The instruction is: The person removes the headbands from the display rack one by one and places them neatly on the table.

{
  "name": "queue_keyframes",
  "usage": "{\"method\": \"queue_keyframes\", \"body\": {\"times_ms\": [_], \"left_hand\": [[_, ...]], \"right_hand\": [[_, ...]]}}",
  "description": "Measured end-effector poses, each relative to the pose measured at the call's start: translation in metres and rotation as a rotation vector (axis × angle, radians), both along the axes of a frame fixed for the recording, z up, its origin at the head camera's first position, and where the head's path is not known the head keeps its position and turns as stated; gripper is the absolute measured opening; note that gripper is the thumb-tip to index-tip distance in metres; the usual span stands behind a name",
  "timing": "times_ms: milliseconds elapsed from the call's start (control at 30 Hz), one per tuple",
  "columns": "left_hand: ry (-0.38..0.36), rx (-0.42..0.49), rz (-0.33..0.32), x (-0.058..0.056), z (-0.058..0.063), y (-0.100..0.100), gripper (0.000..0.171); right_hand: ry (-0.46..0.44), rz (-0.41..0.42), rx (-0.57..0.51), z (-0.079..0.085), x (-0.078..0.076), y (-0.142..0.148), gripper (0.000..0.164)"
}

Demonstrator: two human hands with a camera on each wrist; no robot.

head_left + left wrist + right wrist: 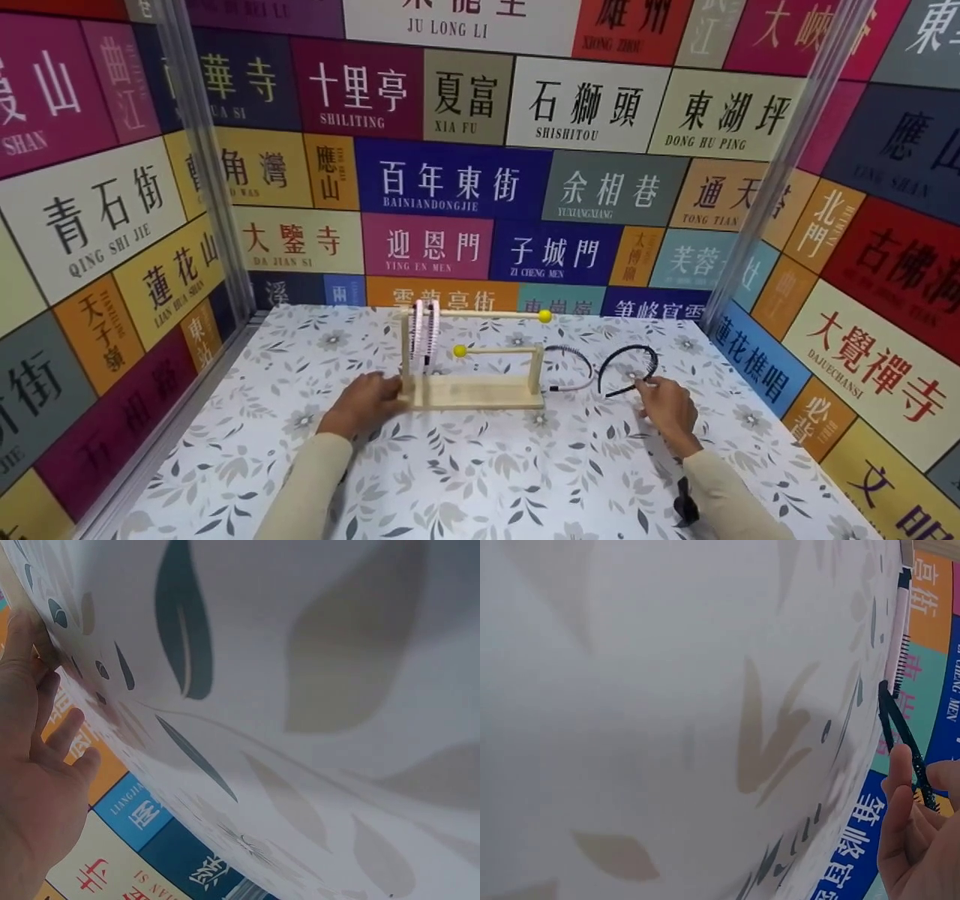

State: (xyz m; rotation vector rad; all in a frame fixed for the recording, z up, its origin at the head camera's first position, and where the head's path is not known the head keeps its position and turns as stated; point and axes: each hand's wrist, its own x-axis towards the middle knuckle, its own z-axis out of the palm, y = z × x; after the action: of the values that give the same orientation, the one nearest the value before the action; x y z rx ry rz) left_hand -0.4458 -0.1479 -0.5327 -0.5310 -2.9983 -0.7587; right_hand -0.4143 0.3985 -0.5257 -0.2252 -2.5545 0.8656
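A light wooden rack (pixel 474 391) stands on the table, with two pegs tipped by yellow balls. Pale pink toothed headbands (pixel 426 330) hang on its upper peg, close to the left post. My left hand (pixel 365 405) holds the left end of the rack's base, its thumb and forefinger at the wood. Between the thumb and fingers of my right hand (pixel 667 409) is a black headband (pixel 628 352), pinched by one side. The right wrist view also shows this black headband (pixel 904 727). Another pink headband (pixel 574 386) with dark teeth lies between the rack and my right hand.
A white tablecloth (pixel 480 480) with grey leaves and flowers covers the table. Colourful panels (pixel 457 176) with place names rise behind and on both sides. Clear upright corner strips (pixel 206 165) stand at the back corners.
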Motion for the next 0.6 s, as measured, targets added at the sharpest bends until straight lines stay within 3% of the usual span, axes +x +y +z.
{"method": "queue_keyframes", "body": {"times_ms": [233,600], "left_hand": [[-0.048,0.005,0.031,-0.001,0.001,0.000,0.039],[-0.015,0.029,0.022,-0.001,-0.004,-0.001,0.028]], "right_hand": [[-0.026,-0.047,-0.022,-0.006,-0.004,0.006,0.045],[-0.032,-0.059,-0.029,-0.012,-0.001,0.011,0.045]]}}
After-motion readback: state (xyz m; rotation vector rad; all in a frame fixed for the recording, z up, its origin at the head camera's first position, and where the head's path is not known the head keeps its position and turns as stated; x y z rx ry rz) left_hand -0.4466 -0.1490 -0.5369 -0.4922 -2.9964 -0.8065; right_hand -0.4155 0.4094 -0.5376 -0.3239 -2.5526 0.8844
